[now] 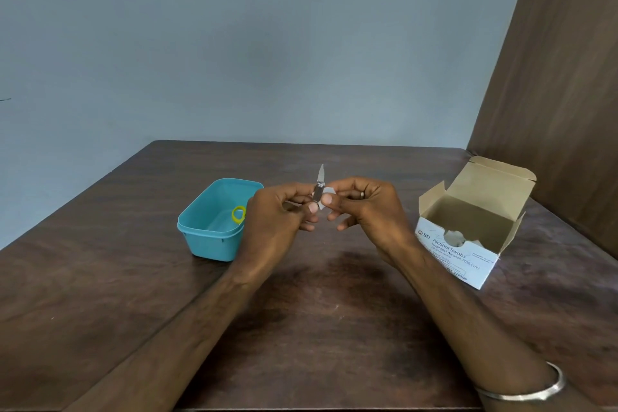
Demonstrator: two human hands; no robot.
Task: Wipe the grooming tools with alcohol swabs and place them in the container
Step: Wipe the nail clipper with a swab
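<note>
**Nail clipper held upright and met by a swab above the table**

Above the middle of the dark wooden table, the person's left hand pinches a small metal nail clipper between thumb and fingers, its pointed file blade standing upright toward the far edge. The right hand, a ring on one finger, grips a white alcohol swab pressed against the clipper's right side; most of the swab is hidden by the fingers. Both hands are raised off the surface.

Just left of the left hand, toward the table's left edge, sits an open teal container. Inside it, against its right wall, shows a yellow-green ring-shaped part of some item, otherwise hidden by the hand. Near the right edge stands an opened box of alcohol swabs, flaps up. A metal bangle circles the right forearm.
</note>
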